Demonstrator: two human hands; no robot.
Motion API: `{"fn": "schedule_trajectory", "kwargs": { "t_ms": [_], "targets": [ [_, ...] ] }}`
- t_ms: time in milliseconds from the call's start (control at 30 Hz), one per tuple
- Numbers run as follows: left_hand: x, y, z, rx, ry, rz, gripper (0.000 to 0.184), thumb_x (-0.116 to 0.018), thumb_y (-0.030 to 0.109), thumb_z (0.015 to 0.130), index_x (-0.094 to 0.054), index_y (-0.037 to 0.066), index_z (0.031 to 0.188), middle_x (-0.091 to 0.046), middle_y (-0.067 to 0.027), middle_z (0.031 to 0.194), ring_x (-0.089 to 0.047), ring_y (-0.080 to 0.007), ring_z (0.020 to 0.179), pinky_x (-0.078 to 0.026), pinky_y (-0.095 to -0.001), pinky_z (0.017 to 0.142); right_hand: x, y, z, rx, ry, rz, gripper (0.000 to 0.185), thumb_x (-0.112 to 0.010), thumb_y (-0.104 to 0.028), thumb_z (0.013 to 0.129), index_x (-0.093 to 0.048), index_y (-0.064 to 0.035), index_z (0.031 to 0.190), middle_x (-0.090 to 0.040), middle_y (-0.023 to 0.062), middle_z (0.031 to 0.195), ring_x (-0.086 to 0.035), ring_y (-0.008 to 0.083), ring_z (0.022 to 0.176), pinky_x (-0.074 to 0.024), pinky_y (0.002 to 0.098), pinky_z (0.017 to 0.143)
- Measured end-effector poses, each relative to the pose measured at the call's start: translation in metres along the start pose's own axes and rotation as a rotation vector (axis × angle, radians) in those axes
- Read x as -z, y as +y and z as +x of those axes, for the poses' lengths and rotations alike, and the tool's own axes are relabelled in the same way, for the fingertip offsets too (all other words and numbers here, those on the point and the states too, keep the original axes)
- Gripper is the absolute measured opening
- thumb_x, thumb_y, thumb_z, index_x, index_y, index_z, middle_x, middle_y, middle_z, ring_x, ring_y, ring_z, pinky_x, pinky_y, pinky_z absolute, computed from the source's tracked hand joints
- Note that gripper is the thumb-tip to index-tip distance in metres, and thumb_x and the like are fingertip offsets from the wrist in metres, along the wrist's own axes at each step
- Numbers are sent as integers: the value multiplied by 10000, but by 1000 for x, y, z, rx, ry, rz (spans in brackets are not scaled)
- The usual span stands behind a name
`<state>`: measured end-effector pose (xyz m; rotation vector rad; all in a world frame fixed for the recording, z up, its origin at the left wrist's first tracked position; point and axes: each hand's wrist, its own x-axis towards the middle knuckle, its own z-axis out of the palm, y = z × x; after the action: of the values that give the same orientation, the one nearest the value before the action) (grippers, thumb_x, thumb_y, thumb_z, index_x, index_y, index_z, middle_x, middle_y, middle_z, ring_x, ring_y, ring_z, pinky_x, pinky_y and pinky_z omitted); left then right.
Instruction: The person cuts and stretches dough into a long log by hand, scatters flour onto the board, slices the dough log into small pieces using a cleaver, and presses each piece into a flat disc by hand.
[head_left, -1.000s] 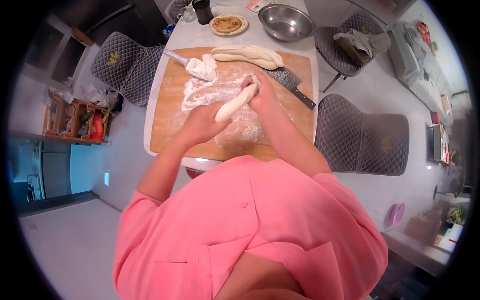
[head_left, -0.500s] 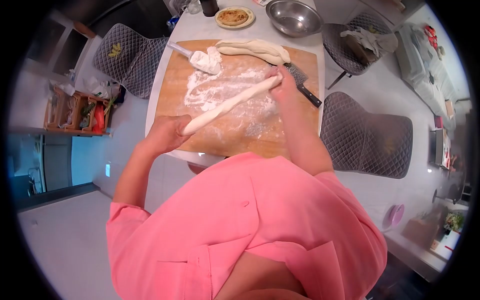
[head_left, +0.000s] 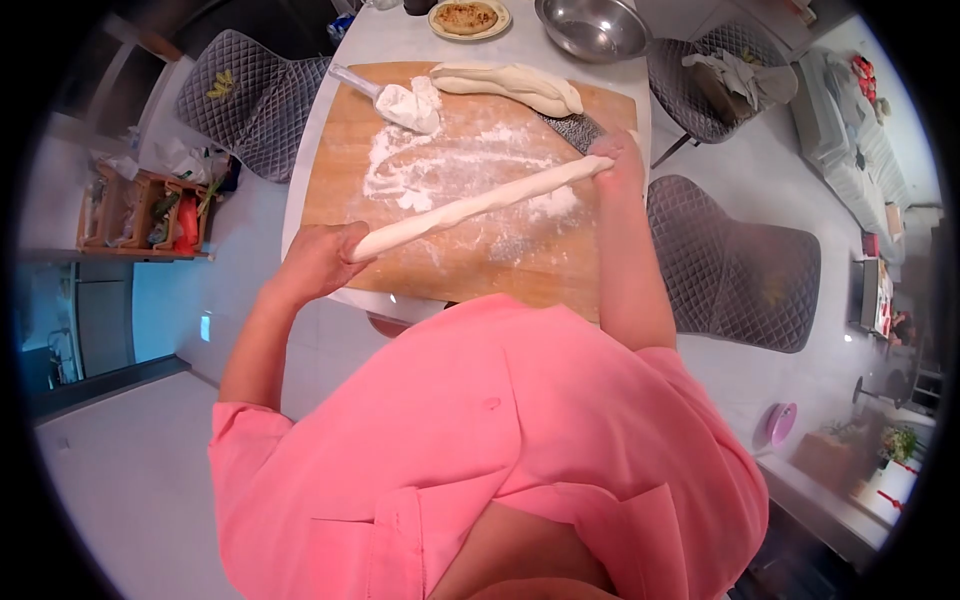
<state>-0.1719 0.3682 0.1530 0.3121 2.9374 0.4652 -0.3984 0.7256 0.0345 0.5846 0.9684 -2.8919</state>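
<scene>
A long rope of dough (head_left: 480,205) stretches slantwise between my two hands, above a floured wooden board (head_left: 450,278). My left hand (head_left: 325,258) is closed round its near left end. The far right end is gripped in my right hand (head_left: 618,160). Behind it on the board lies a thicker folded piece of dough (head_left: 510,86). A cleaver (head_left: 572,130) rests beside that piece, its handle hidden by my right hand. At the board's upper left, a scoop (head_left: 358,82) holds white flour (head_left: 408,106), and more flour is spread across the middle.
Beyond the board stand a plate with a browned flatbread (head_left: 468,18) and a metal bowl (head_left: 592,28). Quilted grey chairs (head_left: 735,265) flank the white table (head_left: 390,45) on both sides. A wooden crate rack (head_left: 145,210) with produce stands at the left.
My hands have moved apart, the right one outward to the right. The dough rope between them is longer and thinner, and my right hand now covers the cleaver's handle.
</scene>
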Motion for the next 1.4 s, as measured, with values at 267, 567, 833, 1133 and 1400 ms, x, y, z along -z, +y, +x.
{"fn": "schedule_trajectory", "kwargs": {
  "t_ms": [267, 567, 833, 1133, 1400],
  "targets": [
    [-6, -9, -2, 5, -22, 26, 185, -690, 267, 825, -577, 121, 833, -631, -129, 736, -605, -376, 725, -455, -463, 627, 40, -39, -8, 11, 94, -12, 250, -580, -58, 918, -411, -123, 747, -372, -21, 603, -364, 109, 475, -366, 246, 485],
    [-28, -36, 0, 28, -123, 44, 169, -704, 240, 795, -598, 116, 840, -641, -118, 740, -619, -362, 744, -471, -460, 655, 118, -25, -24, 80, 98, -373, 186, -625, -156, 911, -509, -88, 782, -483, 10, 597, -479, 121, 484, -379, 278, 451],
    [-60, -75, 19, -92, -111, 231, 228, -706, 95, 699, -583, 80, 891, -626, -120, 876, -614, -331, 878, -474, -443, 749, 128, 24, -84, 29, 234, -501, 136, -631, -127, 910, -523, -46, 926, -531, 46, 726, -555, 175, 623, -519, 405, 651],
    [-76, -44, 75, 52, -254, 240, 336, -758, 155, 688, -682, 102, 1011, -582, -125, 1094, -544, -313, 1052, -419, -436, 942, 143, 15, -101, 336, 25, -1563, 305, -595, -81, 856, -564, 35, 1136, -637, 174, 1023, -640, 276, 939, -492, 361, 847],
    [-195, 51, 95, -222, -10, -203, 452, -771, 219, 696, -579, 77, 1080, -558, -111, 1079, -523, -311, 1030, -430, -429, 875, 102, 50, -54, 382, -69, -1867, 299, -547, -108, 883, -567, 17, 1154, -637, 200, 1060, -632, 312, 990, -488, 386, 866]
  ]
}}
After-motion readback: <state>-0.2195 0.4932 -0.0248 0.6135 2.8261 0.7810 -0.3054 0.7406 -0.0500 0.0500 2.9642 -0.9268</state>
